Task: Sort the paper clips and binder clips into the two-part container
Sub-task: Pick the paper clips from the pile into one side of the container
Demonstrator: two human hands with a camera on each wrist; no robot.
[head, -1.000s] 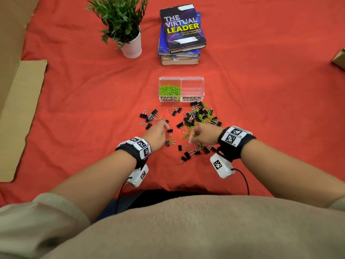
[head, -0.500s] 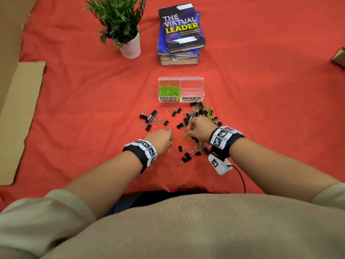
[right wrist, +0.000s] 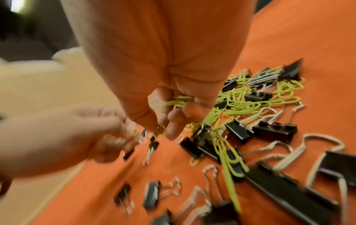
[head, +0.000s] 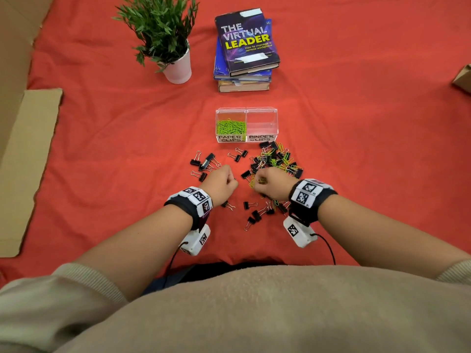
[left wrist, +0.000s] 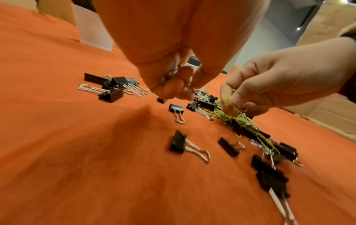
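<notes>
The clear two-part container point(head: 262, 110) stands on the red cloth. Its left half, labelled PAPER CLIPS, holds green paper clips point(head: 230, 127); the BINDER CLIPS half looks bare. A mixed pile of black binder clips and green paper clips point(head: 276, 159) lies just in front of it. My right hand point(head: 258, 183) hovers at the pile's near edge and pinches several green paper clips point(right wrist: 177, 101). My left hand point(head: 233, 182) is curled beside it, and yellow-green wire shows between its fingers point(left wrist: 177, 91). The hands almost touch.
Loose binder clips lie left of my left hand point(head: 204, 164) and in front of my wrists point(head: 254, 212). A potted plant point(head: 175, 62) and a stack of books point(head: 244, 54) stand behind the container. Cardboard point(head: 28, 161) edges the cloth on the left.
My right hand reached into the pile and drew back a little with green clips. My left hand dipped toward the near clips, then came up and closer to the right hand.
</notes>
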